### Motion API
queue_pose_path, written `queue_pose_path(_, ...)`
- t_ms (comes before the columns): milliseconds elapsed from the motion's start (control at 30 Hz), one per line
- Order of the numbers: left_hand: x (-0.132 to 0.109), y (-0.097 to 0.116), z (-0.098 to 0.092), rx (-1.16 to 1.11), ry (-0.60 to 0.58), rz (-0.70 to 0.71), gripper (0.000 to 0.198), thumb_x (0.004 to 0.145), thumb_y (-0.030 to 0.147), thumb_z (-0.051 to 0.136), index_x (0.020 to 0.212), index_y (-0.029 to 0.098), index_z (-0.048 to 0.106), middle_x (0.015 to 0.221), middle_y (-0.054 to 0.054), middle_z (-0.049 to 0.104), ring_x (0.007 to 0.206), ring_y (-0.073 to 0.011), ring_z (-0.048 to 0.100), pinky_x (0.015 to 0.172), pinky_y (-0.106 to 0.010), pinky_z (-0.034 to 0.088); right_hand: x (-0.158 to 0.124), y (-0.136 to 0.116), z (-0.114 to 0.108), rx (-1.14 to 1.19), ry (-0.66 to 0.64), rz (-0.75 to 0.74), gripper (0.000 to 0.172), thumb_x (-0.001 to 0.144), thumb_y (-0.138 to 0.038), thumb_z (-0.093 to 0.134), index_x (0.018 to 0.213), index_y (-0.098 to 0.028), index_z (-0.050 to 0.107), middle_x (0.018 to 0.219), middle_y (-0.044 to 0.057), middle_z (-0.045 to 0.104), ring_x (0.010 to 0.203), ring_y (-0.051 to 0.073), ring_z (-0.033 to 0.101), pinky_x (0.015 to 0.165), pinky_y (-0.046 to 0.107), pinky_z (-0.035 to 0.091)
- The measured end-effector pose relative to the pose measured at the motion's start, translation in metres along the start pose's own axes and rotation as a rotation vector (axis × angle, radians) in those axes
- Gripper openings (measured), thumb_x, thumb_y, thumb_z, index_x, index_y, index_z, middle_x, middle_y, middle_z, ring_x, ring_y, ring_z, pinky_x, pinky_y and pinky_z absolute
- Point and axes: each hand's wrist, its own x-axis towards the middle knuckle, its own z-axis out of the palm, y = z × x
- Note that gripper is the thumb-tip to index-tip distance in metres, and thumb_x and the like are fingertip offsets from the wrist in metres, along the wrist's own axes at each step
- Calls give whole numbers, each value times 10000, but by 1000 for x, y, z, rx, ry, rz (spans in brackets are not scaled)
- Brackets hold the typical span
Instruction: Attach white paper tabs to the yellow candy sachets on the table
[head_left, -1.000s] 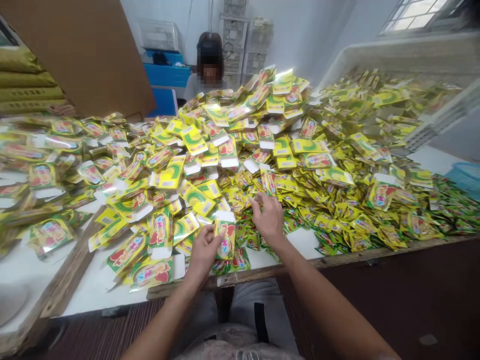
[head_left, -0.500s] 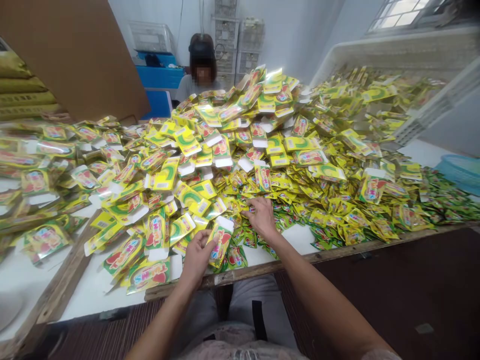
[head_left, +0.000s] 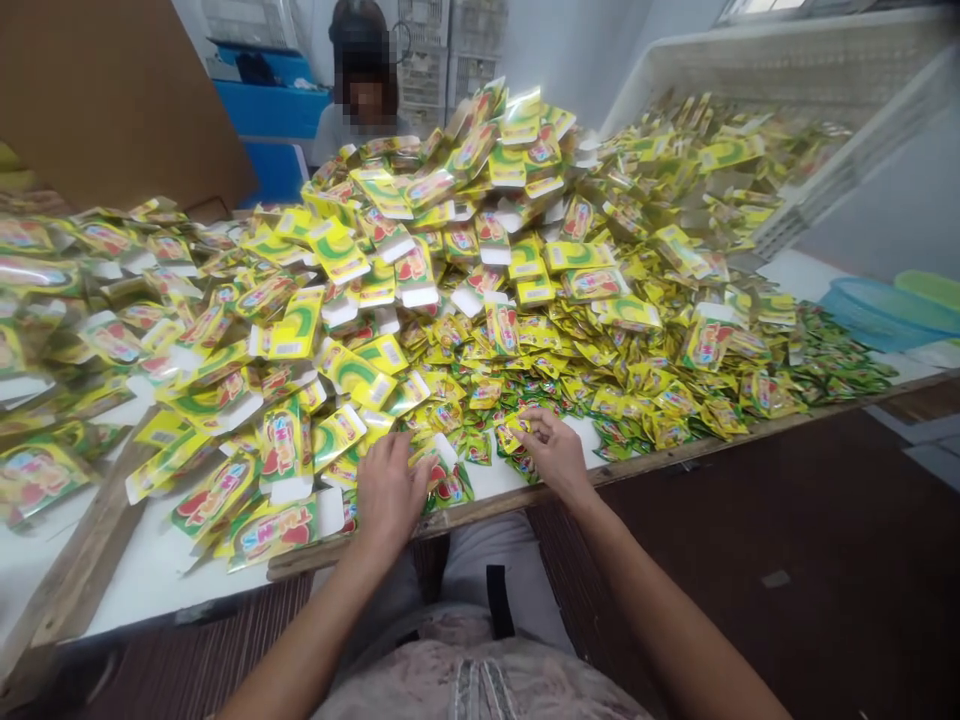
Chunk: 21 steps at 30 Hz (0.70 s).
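Observation:
My left hand (head_left: 391, 492) is closed on a small yellow-and-green printed box (head_left: 444, 456), at the near edge of the table. The back of the hand hides much of that box, and its white end flap points away from me. To the right, my right hand (head_left: 556, 456) pinches a small yellow sachet (head_left: 511, 430) between thumb and fingers, just above the white tabletop (head_left: 491, 478). Loose yellow and green sachets (head_left: 637, 405) are heaped beyond and beside this hand. Similar boxes (head_left: 286, 440), several with white flaps standing out, lie around the left hand.
A large white crate (head_left: 817, 60) lies tipped at the back right, with boxes and sachets spilling from it. At right is a blue mesh basket (head_left: 877, 312). A wooden strip (head_left: 90, 540) runs along the left. Behind the heap sits another person (head_left: 360, 60).
My right hand has drawn back from the heap towards me, now with a sachet in its fingers. My left hand has turned over the box, covering more of it. The view has shifted.

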Motion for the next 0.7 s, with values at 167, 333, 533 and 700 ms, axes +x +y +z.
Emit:
queue_pose_path(167, 0, 23, 14, -489, -328, -276, 394, 703, 529, 633, 864, 169, 647, 677, -47, 614, 618, -193, 570, 605, -305, 463, -32, -24, 20, 353, -202, 19, 278, 709, -436, 647, 793, -207, 513, 665, -22, 555, 617, 134, 535, 602, 260, 440)
queue_pose_path(333, -13, 20, 28, -658, -415, -382, 360, 605, 482, 728, 747, 166, 631, 438, 82, 380, 404, -85, 370, 433, -202, 349, -63, -11, 40, 101, -114, -144, 175, 807, -374, 572, 796, -203, 533, 687, 15, 601, 636, 159, 580, 598, 276, 456)
queue_pose_path(533, -16, 19, 27, -594, -433, -406, 361, 668, 500, 657, 812, 171, 622, 481, 70, 469, 331, -90, 388, 342, -208, 283, -61, -2, 25, -164, -2, -339, 197, 896, -316, 460, 981, -196, 591, 831, 55, 690, 749, 174, 634, 720, 287, 476)
queue_pose_path(700, -6, 12, 32, -608, -298, -342, 332, 664, 435, 696, 816, 152, 612, 499, 70, 449, 487, -89, 436, 473, -183, 335, -10, 1, 6, -660, 89, -97, 224, 831, -363, 581, 917, -158, 615, 870, 106, 678, 836, 239, 610, 722, 313, 435)
